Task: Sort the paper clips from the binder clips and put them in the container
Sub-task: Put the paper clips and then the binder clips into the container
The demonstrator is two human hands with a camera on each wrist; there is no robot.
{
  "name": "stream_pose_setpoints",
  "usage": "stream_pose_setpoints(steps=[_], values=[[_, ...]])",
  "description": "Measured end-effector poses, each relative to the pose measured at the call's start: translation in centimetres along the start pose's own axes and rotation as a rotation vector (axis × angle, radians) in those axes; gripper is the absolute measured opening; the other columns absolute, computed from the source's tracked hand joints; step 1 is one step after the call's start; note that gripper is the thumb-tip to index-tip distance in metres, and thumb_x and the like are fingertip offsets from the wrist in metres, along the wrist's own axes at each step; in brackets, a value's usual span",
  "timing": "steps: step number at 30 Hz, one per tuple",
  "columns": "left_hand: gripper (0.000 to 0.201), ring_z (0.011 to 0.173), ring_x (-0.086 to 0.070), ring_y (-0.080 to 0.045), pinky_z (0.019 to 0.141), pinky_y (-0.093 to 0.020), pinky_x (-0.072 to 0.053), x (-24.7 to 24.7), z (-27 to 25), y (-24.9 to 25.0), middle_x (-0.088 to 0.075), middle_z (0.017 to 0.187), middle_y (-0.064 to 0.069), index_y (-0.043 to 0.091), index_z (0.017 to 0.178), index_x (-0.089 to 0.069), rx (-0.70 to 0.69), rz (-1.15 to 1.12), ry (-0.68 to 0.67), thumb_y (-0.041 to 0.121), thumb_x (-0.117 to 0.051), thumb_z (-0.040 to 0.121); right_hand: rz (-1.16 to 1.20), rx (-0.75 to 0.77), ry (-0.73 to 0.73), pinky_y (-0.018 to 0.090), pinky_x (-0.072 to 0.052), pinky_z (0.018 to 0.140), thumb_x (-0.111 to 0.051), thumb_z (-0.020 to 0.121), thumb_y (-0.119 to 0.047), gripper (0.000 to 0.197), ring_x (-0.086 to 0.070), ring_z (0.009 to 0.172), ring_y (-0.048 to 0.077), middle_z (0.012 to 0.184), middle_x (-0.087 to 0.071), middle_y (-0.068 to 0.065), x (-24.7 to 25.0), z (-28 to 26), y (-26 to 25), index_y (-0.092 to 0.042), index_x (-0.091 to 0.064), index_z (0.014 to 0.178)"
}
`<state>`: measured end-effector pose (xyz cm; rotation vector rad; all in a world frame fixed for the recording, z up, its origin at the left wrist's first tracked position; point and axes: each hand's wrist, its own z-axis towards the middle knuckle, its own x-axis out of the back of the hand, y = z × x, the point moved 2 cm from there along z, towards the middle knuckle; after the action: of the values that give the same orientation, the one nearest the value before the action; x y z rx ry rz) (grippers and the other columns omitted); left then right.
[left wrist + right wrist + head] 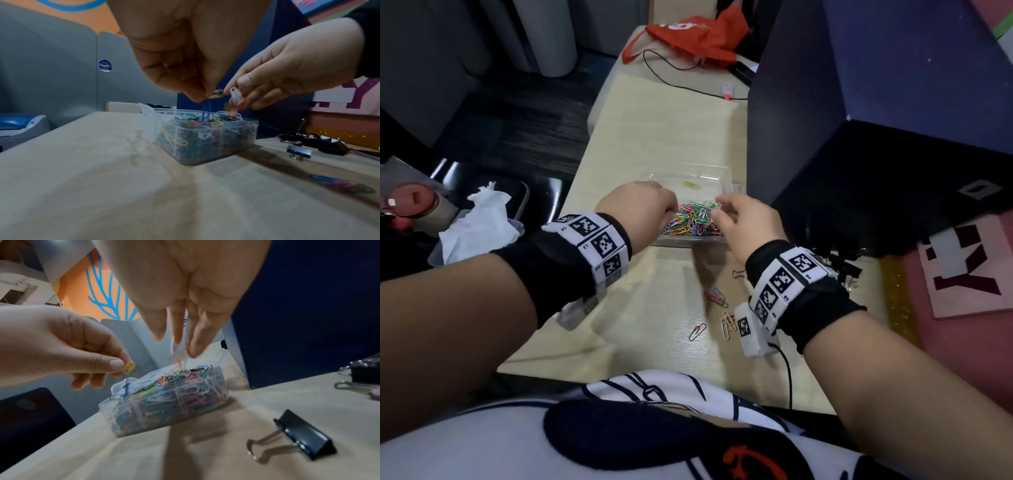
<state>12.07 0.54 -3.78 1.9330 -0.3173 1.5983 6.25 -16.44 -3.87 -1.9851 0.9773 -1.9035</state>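
On the table [654,137] I see the clear container [205,151], heaped with coloured paper clips [693,219]. Above it my left hand [640,205] pinches a yellow clip [216,94], and my right hand [743,219] pinches a white clip [236,97]. Binder clips [304,434] lie beside it.

Clear glossy plastic container [726,178], pale woodgrain table [654,137]

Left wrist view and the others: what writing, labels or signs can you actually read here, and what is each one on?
"ClayGO": round blue sticker on the grey partition; the smaller print under it is too small to read.
"Y": large maroon letter on the pink and white board; the letters beside it are cut off.
Wristband markers: square black-and-white codes; the tiny characters beside them are too small to read.
Orange bag: white print, too crumpled and blurred to read.
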Motion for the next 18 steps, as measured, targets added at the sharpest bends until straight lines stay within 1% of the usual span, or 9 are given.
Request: stream_pose_setpoints(steps=[2, 3, 6, 8, 10, 12, 14, 16, 18], values=[[0.029, 0.108, -0.057, -0.029, 0.086, -0.035, -0.044, -0.1, -0.1, 0.1, -0.061, 0.114, -0.007, 0.021, 0.121, -0.061, -0.008, 0.000, 0.001, 0.028, -0.047, 0.096, -0.066, -0.028, -0.051, 0.033, -0.045, 0.099, -0.052, 0.094, -0.035, 0.034, -0.058, 0.113, 0.021, 0.121, -0.064, 0.001, 0.4, -0.2, 0.2, -0.026, -0.058, 0.126], [0.031, 0.108, -0.057, -0.029, 0.086, -0.035, -0.044, -0.3, -0.2, 0.2, -0.061, 0.115, -0.007, 0.021, 0.123, -0.060, -0.020, 0.001, 0.001, 0.029, -0.047, 0.097, -0.084, -0.026, -0.054, 0.033, -0.045, 0.099, -0.051, 0.095, -0.033, 0.032, -0.058, 0.111, 0.021, 0.122, -0.063, 0.001, 0.6, -0.4, 0.4, -0.025, -0.058, 0.126], [0.028, 0.103, -0.059, -0.029, 0.082, -0.036, -0.047, -0.8, -1.1, 1.1, -0.061, 0.112, -0.006, 0.022, 0.119, -0.061, -0.086, 0.023, -0.006, 0.029, -0.046, 0.095, -0.108, -0.012, -0.024, 0.030, -0.047, 0.091, -0.053, 0.093, -0.025, 0.022, -0.059, 0.094, 0.016, 0.111, -0.058, 0.001, 0.9, -1.5, 1.3, -0.022, -0.060, 0.113], [0.026, 0.102, -0.058, -0.027, 0.079, -0.035, -0.047, -1.4, -1.7, 2.1, -0.060, 0.111, -0.004, 0.022, 0.113, -0.061, -0.153, 0.058, -0.071, 0.030, -0.044, 0.095, -0.165, -0.023, -0.112, 0.029, -0.047, 0.088, -0.055, 0.090, -0.023, 0.014, -0.056, 0.087, 0.013, 0.104, -0.057, -0.002, 0.5, -2.5, 2.2, -0.025, -0.059, 0.104], [0.025, 0.101, -0.057, -0.023, 0.078, -0.032, -0.045, -2.3, -2.4, 3.2, -0.059, 0.112, 0.000, 0.023, 0.111, -0.059, -0.218, 0.101, -0.175, 0.036, -0.044, 0.094, -0.253, -0.036, -0.276, 0.028, -0.047, 0.089, -0.059, 0.087, -0.025, 0.014, -0.057, 0.089, 0.014, 0.103, -0.056, -0.004, -0.3, -3.7, 3.1, -0.029, -0.057, 0.101], [0.029, 0.095, -0.057, -0.021, 0.072, -0.031, -0.044, -3.6, -3.2, 4.1, -0.059, 0.108, 0.003, 0.026, 0.104, -0.055, -0.265, 0.148, -0.296, 0.050, -0.050, 0.089, -0.353, -0.083, -0.437, 0.024, -0.043, 0.087, -0.062, 0.083, -0.030, 0.024, -0.057, 0.100, 0.018, 0.111, -0.051, -0.001, -0.9, -5.3, 3.8, -0.030, -0.052, 0.105], [0.039, 0.087, -0.056, -0.021, 0.064, -0.030, -0.041, -4.9, -3.8, 4.7, -0.058, 0.100, 0.003, 0.026, 0.094, -0.049, -0.293, 0.207, -0.439, 0.062, -0.055, 0.080, -0.440, -0.149, -0.559, 0.025, -0.043, 0.082, -0.067, 0.077, -0.023, 0.041, -0.055, 0.103, 0.021, 0.119, -0.044, 0.000, -1.0, -6.6, 4.4, -0.026, -0.045, 0.111], [0.046, 0.084, -0.055, -0.022, 0.061, -0.031, -0.040, -5.8, -4.1, 5.3, -0.056, 0.097, 0.002, 0.024, 0.091, -0.046, -0.319, 0.271, -0.523, 0.067, -0.056, 0.076, -0.475, -0.176, -0.608, 0.029, -0.049, 0.082, -0.067, 0.072, -0.014, 0.052, -0.054, 0.103, 0.023, 0.123, -0.040, 0.002, -1.1, -7.5, 4.6, -0.025, -0.038, 0.113], [0.048, 0.087, -0.057, -0.024, 0.061, -0.032, -0.042, -6.5, -4.2, 5.9, -0.056, 0.097, 0.000, 0.023, 0.096, -0.049, -0.339, 0.318, -0.535, 0.066, -0.057, 0.077, -0.446, -0.144, -0.591, 0.033, -0.050, 0.087, -0.068, 0.070, -0.011, 0.054, -0.054, 0.102, 0.024, 0.124, -0.039, 0.004, -1.6, -7.9, 4.7, -0.025, -0.036, 0.112]])
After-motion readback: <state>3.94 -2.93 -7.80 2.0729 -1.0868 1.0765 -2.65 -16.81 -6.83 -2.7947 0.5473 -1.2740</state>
